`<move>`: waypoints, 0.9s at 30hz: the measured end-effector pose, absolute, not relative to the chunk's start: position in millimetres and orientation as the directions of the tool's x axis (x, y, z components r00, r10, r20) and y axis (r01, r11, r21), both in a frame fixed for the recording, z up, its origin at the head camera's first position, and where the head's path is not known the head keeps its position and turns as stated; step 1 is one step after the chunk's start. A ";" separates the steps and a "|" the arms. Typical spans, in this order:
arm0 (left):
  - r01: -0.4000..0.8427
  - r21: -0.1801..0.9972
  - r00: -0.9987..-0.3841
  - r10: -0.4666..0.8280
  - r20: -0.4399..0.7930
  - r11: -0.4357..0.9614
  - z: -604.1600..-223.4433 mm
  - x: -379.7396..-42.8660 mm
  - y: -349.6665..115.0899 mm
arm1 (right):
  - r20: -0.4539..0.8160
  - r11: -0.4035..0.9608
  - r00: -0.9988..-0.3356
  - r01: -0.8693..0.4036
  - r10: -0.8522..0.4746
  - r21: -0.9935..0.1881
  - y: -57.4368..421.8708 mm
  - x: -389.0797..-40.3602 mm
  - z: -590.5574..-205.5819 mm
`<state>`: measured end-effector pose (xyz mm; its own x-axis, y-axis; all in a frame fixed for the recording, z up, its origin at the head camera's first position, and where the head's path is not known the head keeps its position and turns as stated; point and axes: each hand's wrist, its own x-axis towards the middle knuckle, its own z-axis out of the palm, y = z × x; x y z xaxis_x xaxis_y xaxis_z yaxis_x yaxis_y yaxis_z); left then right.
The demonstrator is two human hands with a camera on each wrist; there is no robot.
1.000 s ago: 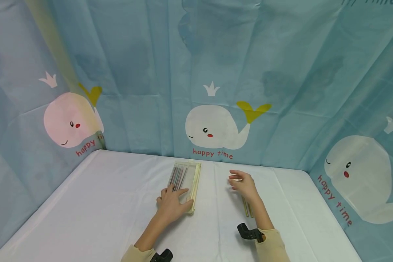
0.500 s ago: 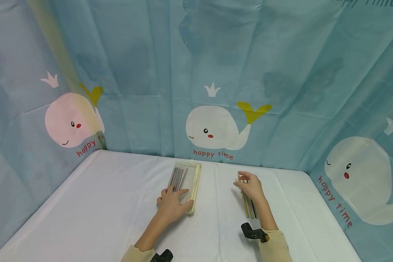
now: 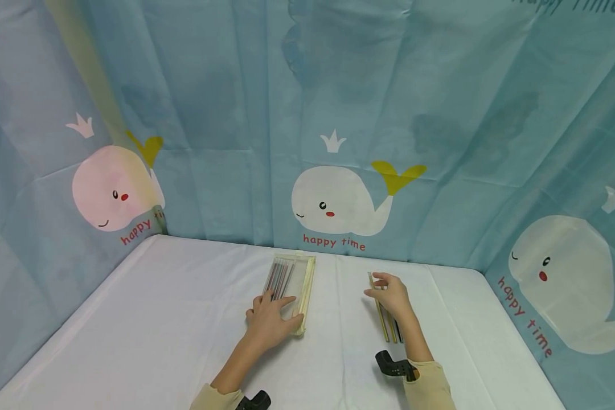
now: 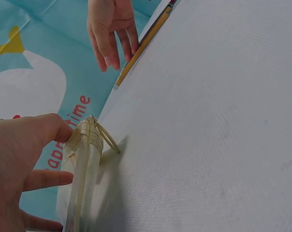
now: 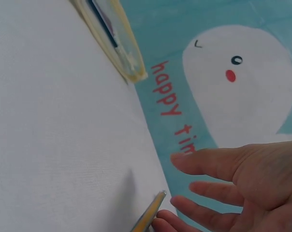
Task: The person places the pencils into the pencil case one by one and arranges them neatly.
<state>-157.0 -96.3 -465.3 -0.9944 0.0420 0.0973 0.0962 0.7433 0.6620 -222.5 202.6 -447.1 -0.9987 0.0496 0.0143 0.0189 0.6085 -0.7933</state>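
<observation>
A clear pouch (image 3: 300, 282) with cream edging lies on the table, holding several thin pencils (image 3: 278, 278) in a row. My left hand (image 3: 269, 322) rests across its near end with fingers spread. In the left wrist view, a fingertip touches the pouch (image 4: 86, 169) beside the zip end and its loop pull (image 4: 109, 140). To the right, several loose pencils (image 3: 381, 320), yellow and dark, lie side by side. My right hand (image 3: 396, 297) hovers over their far ends, partly hiding them. The right wrist view shows its thumb apart from the fingers, close to a yellow pencil (image 5: 148, 215).
A white cloth covers the table (image 3: 174, 319). Behind it hangs a blue curtain (image 3: 220, 188) printed with whales. Black wrist mounts (image 3: 392, 364) sit at both cuffs.
My right hand has shifted right, then slightly back left, above the loose pencils, and more of them show. My left hand has stayed on the pouch.
</observation>
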 end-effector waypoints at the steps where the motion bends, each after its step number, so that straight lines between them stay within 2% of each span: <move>1: 0.096 0.661 -0.994 0.042 0.098 0.744 -465.0 -156.9 -96.2 | 0.012 0.609 -0.999 0.023 0.052 -0.793 202.0 -222.2 -446.8; 21: 0.093 0.648 -0.994 0.038 0.098 0.756 -465.3 -157.8 -96.2 | -0.001 0.677 -0.996 0.063 0.091 -0.734 189.6 -225.3 -457.7; 27: 0.093 0.649 -0.994 0.039 0.098 0.755 -464.9 -157.6 -96.0 | -0.004 0.662 -0.996 0.059 0.084 -0.747 187.2 -224.7 -458.7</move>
